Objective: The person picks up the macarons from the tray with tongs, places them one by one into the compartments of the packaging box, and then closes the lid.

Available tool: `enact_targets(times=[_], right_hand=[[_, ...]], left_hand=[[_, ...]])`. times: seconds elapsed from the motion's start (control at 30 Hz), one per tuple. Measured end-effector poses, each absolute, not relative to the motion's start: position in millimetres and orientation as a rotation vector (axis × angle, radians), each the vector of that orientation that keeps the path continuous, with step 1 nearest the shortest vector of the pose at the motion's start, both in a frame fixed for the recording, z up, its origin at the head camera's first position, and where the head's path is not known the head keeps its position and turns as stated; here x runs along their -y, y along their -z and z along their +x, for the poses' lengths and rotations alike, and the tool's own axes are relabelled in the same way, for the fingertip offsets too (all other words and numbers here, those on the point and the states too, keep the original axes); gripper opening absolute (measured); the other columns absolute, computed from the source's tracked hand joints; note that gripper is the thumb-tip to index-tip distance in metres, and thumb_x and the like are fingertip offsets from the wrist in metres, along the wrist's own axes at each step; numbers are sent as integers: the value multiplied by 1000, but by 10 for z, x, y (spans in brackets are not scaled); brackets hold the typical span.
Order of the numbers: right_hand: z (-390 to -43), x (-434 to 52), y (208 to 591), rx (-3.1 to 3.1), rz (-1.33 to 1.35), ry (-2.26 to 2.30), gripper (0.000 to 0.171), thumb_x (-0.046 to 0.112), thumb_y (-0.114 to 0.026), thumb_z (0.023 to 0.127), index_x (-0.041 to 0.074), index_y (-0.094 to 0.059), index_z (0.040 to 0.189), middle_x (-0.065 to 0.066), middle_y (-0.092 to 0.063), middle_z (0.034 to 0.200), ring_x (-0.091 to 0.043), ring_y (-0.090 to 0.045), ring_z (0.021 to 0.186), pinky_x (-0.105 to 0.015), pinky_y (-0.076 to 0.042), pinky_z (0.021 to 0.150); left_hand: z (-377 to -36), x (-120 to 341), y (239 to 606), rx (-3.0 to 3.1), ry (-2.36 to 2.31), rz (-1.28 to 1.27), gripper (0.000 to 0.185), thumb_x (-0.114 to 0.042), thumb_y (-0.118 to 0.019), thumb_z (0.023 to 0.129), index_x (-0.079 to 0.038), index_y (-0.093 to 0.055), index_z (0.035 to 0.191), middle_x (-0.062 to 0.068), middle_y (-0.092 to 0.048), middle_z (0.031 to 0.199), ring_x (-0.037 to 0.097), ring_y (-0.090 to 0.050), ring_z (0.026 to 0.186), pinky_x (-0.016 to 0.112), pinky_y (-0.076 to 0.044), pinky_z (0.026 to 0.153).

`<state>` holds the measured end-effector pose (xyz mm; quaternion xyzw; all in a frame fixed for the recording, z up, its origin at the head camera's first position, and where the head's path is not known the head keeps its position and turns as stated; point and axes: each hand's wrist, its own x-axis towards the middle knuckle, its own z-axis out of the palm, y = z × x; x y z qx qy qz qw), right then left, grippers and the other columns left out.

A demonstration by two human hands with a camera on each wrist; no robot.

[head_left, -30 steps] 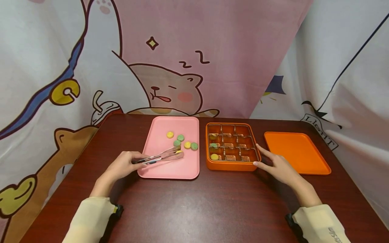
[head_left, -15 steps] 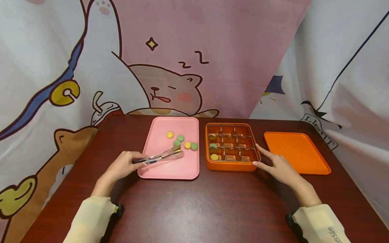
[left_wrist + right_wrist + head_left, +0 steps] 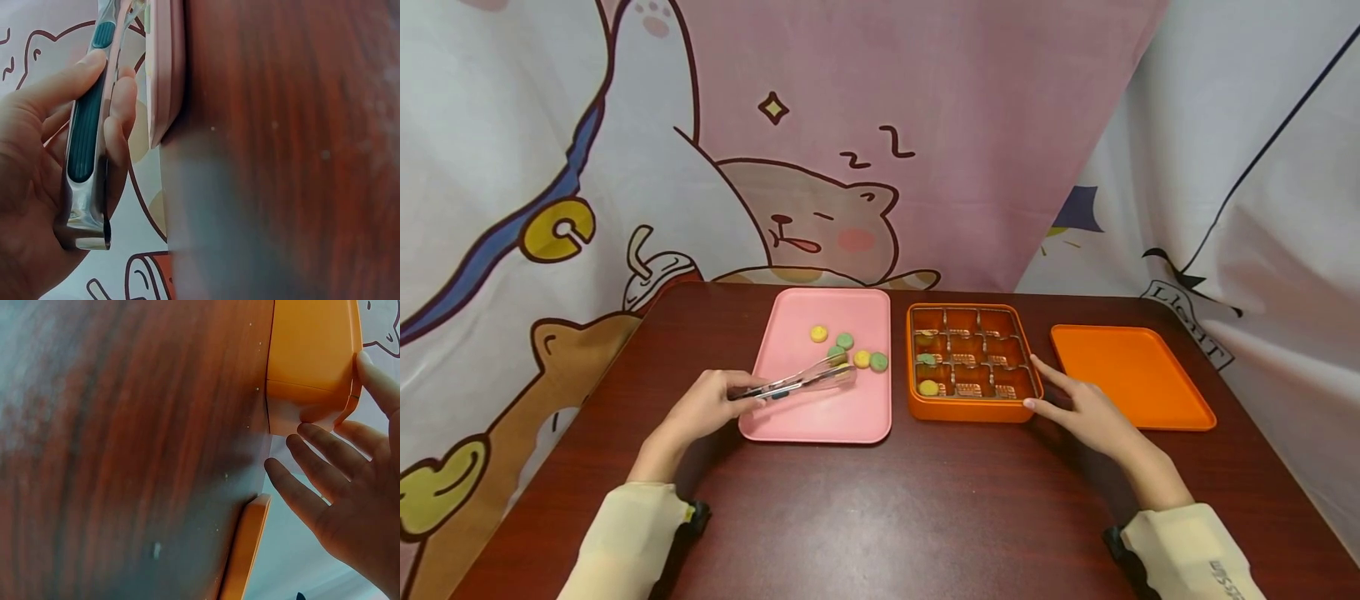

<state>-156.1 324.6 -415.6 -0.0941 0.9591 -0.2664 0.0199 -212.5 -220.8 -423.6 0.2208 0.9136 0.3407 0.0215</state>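
My left hand holds metal tongs with dark green grips, thumb on one arm and fingers on the other. The see-through tong tips hang over the pink tray, overlapping a green round cookie and partly hiding a yellow one. To the tray's right stands an orange box with a clear divided insert; its left column holds a yellow cookie, a green cookie and a darker piece at the back. My right hand touches the box's right side, fingers nearly straight, thumb at the front corner.
Other cookies lie on the tray: a yellow, a green, and a yellow beside a green. An orange lid lies flat at the right. Printed cloth hangs behind the dark wooden table.
The tongs in my left hand have tilted slightly upward and their arms have come closer together over the yellow cookie, which shows less now. My right hand and the box have stayed put.
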Motion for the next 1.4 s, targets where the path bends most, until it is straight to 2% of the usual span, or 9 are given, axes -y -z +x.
enact_targets(times=[0.07,0.13,0.43,0.57,0.73,0.9,1.07,1.3,1.4], right_hand=[[-1565,-3247,4158,-2977,-287,820,78,46,-62,96,14,-28,158,-29,-65,120,-45,-56,119,-67,-41,99],[-1567,-3248,4159,-2976,-280,812,78,46,-62,96,14,-28,158,-20,-66,92,-40,-58,111,-66,-41,99],[-1575,-3254,4154,-2964,-270,803,78,47,-61,96,14,-28,158,-4,-54,71,-30,-55,95,-61,-44,96],[-1580,-3251,4150,-2962,-266,786,78,48,-61,96,14,-27,158,-2,-52,69,-22,-49,76,-51,-44,87],[-1579,-3251,4148,-2953,-255,787,79,48,-61,96,15,-26,159,-3,-52,70,-18,-40,65,-47,-42,83],[-1584,-3257,4145,-2952,-251,783,79,49,-60,96,16,-25,159,-3,-52,70,-25,-52,81,-51,-44,88],[-1590,-3263,4152,-2958,-260,780,78,48,-60,97,16,-26,159,-3,-52,70,-25,-52,84,-51,-44,88],[-1590,-3257,4157,-2959,-260,796,78,48,-61,97,16,-26,159,-11,-60,79,-33,-54,99,-60,-44,95],[-1586,-3254,4161,-2956,-263,799,78,48,-60,97,15,-26,159,-24,-67,102,-39,-57,108,-62,-43,97]], left_hand=[[-2127,2202,4230,-2827,-1066,691,23,-8,-78,84,-7,-77,107,6,-75,94,12,-53,76,22,-43,61],[-2130,2196,4226,-2823,-1075,695,23,-8,-78,84,-7,-77,108,6,-75,94,12,-53,75,22,-43,61],[-2144,2152,4185,-2836,-1076,697,23,-7,-77,85,-8,-77,108,4,-72,90,12,-51,73,22,-40,59],[-2147,2117,4159,-2837,-1075,685,24,-8,-77,85,-8,-77,109,3,-69,87,13,-50,73,23,-38,58],[-2154,2069,4126,-2827,-1092,666,25,-9,-77,85,-8,-77,109,2,-61,78,13,-45,66,22,-34,53],[-2157,2014,4097,-2810,-1121,665,25,-9,-78,85,-9,-77,109,2,-62,77,12,-45,62,21,-35,50],[-2157,1957,4065,-2778,-1144,653,26,-10,-78,85,-9,-77,111,5,-66,81,13,-46,61,22,-37,50],[-2166,1896,4050,-2766,-1172,684,27,-10,-77,85,-10,-77,112,5,-73,91,13,-51,66,22,-42,54],[-2169,1867,4049,-2751,-1192,687,27,-10,-77,85,-10,-77,112,6,-74,92,12,-51,66,22,-43,55]])
